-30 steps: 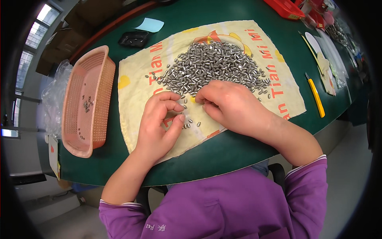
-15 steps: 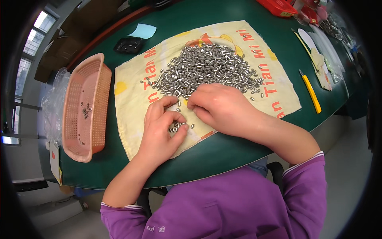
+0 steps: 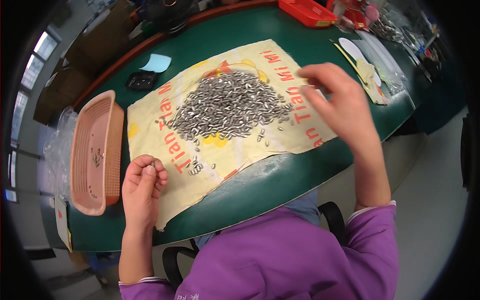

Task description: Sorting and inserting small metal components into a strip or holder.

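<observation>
A heap of small silvery metal pieces [image 3: 227,105], short and barrel-shaped, lies on a cream cloth [image 3: 200,187] with red lettering. My left hand [image 3: 140,187] is closed at the cloth's left edge, beside the basket. Between its thumb and fingertips shows what looks like one small metal piece [image 3: 153,163]. My right hand [image 3: 342,102] hangs over the cloth's right side, slightly blurred. Its thumb and forefinger are apart, and nothing shows between them. A few loose pieces [image 3: 194,167] lie on the cloth in front of the heap.
On the left stands a pink plastic basket [image 3: 114,160] with a few pieces inside, next to a clear plastic bag [image 3: 59,150]. A black tray [image 3: 141,80] and pale blue paper [image 3: 157,63] lie behind. A red tray [image 3: 307,14] sits at the back of the green table [image 3: 260,182].
My left hand has drawn back left from the loose pieces, closed on a small piece. My right hand has lifted away to the right, fingers parted. The yellow knife is out of sight.
</observation>
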Available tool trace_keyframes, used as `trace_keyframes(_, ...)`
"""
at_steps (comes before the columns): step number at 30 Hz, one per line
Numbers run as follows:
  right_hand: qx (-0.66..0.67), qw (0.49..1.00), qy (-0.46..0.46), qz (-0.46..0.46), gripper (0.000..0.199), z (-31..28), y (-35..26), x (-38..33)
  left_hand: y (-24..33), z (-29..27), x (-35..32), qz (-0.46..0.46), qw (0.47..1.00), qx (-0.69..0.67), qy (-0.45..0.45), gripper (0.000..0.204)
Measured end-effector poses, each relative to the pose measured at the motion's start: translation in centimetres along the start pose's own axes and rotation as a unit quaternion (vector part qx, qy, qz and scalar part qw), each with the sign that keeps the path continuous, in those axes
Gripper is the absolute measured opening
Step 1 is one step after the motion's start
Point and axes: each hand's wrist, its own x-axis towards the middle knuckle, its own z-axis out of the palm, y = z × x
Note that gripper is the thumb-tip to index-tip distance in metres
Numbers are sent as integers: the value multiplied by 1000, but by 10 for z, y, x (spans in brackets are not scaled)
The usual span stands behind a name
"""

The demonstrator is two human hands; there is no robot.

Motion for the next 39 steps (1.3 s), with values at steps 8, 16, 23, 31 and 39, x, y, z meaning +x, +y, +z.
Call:
trace_keyframes(8,-190,959,-12,212,40,-49,136,-80,-22,10,-25,-83,984,-156,-33,18)
trace_keyframes(16,-8,989,26,142,28,-30,91,-52,-33,15,-28,-56,994,-97,1,21)
trace_keyframes(23,156,960,-187,-138,29,34,-61,-9,-33,2,-24,-82,984,-158,12,19)
trace_keyframes(31,219,913,-283,-196,28,100,-97,-5,-38,-7,-24,-89,973,-211,-21,25)
trace_keyframes(39,258,912,-257,-189,31,116,-86,-17,-34,0,-30,-75,989,-126,-6,28)
